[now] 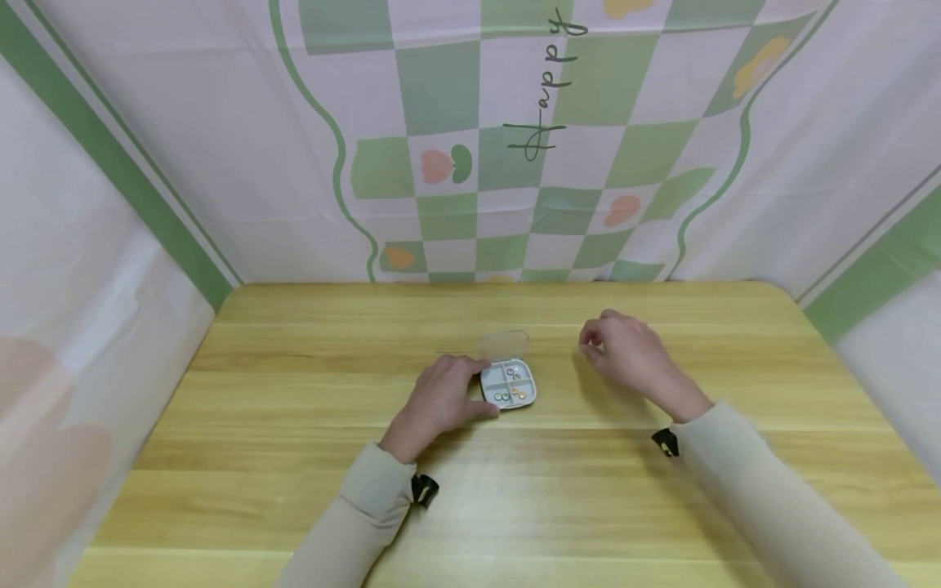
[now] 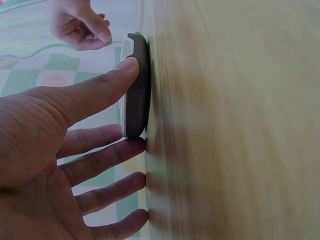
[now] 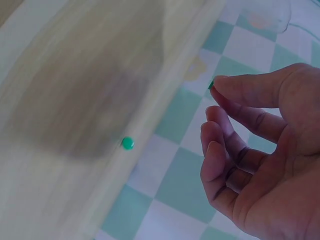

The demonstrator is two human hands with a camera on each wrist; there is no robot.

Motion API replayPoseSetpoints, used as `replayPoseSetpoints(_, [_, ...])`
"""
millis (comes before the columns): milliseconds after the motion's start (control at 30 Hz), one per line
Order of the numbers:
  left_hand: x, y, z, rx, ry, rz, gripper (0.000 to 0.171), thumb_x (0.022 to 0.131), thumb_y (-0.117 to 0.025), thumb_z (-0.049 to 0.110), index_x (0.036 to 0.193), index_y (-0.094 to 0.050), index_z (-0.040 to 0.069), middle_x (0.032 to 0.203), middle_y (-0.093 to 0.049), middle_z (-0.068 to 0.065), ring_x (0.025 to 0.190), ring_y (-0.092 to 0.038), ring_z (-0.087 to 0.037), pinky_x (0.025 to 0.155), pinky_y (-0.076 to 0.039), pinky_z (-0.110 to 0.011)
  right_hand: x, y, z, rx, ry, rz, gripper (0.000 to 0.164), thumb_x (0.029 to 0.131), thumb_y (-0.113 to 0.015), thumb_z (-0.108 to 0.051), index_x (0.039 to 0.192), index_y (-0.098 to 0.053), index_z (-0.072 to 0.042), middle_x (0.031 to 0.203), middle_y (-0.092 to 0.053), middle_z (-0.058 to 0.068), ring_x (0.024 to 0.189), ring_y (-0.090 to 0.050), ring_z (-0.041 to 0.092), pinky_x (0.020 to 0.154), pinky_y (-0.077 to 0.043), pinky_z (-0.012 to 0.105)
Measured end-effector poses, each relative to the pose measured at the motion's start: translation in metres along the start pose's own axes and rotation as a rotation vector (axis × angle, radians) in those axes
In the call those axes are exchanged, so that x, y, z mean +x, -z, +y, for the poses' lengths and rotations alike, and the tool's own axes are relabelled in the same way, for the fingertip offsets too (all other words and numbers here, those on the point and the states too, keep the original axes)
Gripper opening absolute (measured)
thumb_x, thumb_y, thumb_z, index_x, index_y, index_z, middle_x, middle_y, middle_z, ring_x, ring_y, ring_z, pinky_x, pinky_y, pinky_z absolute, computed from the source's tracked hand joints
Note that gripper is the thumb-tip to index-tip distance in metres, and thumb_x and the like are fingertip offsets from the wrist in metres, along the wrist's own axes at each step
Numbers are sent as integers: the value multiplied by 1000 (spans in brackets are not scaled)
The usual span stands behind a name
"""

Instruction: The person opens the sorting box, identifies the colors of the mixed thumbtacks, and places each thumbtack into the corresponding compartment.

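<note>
A small white pill case (image 1: 508, 384) with four compartments lies on the table, its clear lid (image 1: 504, 344) raised at the back. Tiny round pieces (image 1: 502, 397) sit inside, teal ones at front left, orange ones at front right and darker ones at back right. My left hand (image 1: 444, 396) grips the case from its left side; the left wrist view shows the thumb on the dark base (image 2: 136, 90). To the right of the case, my right hand (image 1: 625, 351) is raised, pinching a small green piece (image 3: 211, 85) between thumb and forefinger. A green round piece (image 3: 128, 143) lies on the table nearby.
The wooden table (image 1: 294, 490) ends at the back against a hanging cloth (image 1: 441, 82) with green checks and the word Happy. Further cloth hangs at both sides. Black wrist devices (image 1: 424, 490) sit at both cuffs.
</note>
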State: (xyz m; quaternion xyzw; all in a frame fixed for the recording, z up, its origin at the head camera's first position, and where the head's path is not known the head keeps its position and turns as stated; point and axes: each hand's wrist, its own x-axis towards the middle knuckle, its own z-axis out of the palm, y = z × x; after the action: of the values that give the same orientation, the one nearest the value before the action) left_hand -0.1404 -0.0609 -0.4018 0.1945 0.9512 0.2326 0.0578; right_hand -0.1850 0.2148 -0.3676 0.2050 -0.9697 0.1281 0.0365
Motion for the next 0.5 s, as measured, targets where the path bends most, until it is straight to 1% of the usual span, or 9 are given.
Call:
replayPoseSetpoints(200, [0,0,0,-3,-4,5,71,68,-75,47,127,-56,11,124,-57,-3,111,-51,-23,91,-40,-35,1,-4,-14,8,26,6,3,82,-64,-16,84,-67,-16,81,-54,-2,75,-53,16,62,-44,35])
replayPoseSetpoints(500, [1,0,-1,-7,-8,8,71,69,-75,47,127,-56,11,125,-56,-3,112,-51,-23,92,-39,-35,2,-7,-34,28,50,-6,4,82,-65,-19,85,-66,-16,81,-54,-3,74,-52,15,63,-44,34])
